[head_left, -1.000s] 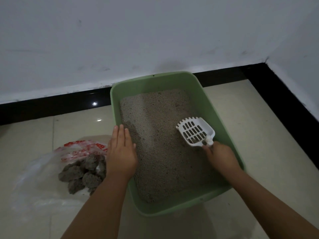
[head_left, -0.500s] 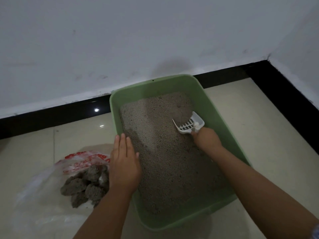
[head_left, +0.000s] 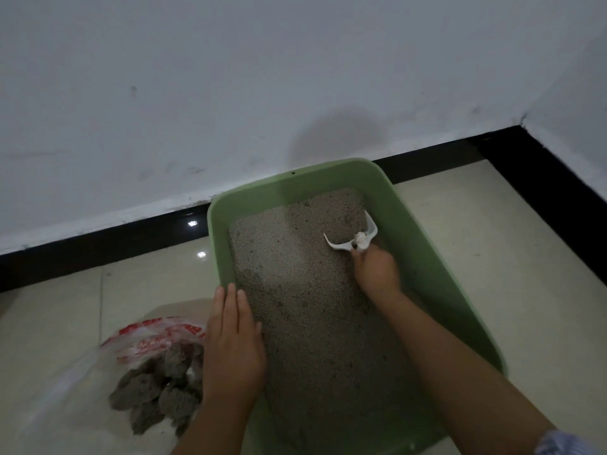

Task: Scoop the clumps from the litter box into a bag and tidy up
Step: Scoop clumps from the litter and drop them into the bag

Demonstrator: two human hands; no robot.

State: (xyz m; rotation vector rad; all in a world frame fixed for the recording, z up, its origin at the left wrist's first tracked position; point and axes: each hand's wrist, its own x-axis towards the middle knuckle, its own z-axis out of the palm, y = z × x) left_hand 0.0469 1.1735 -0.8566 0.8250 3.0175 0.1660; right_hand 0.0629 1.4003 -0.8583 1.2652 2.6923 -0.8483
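A green litter box [head_left: 437, 257] full of grey-brown litter [head_left: 312, 297] stands on the tiled floor against the wall. My right hand [head_left: 376, 270] grips the handle of a white slotted scoop [head_left: 353, 239], whose blade is dug edge-down into the litter near the box's far right side. My left hand [head_left: 233, 346] rests flat, fingers straight, on the box's left rim. Left of the box lies a clear plastic bag [head_left: 82, 372] with red print, holding several grey clumps [head_left: 161, 392].
The white wall with a black skirting [head_left: 98, 244] runs behind the box and turns a corner at the right. Glossy cream floor tiles [head_left: 525, 290] spread to the right of the box and around the bag.
My right hand has pushed the scoop away from me toward the far right of the box and tipped its blade down into the litter. The left hand has stayed on the rim.
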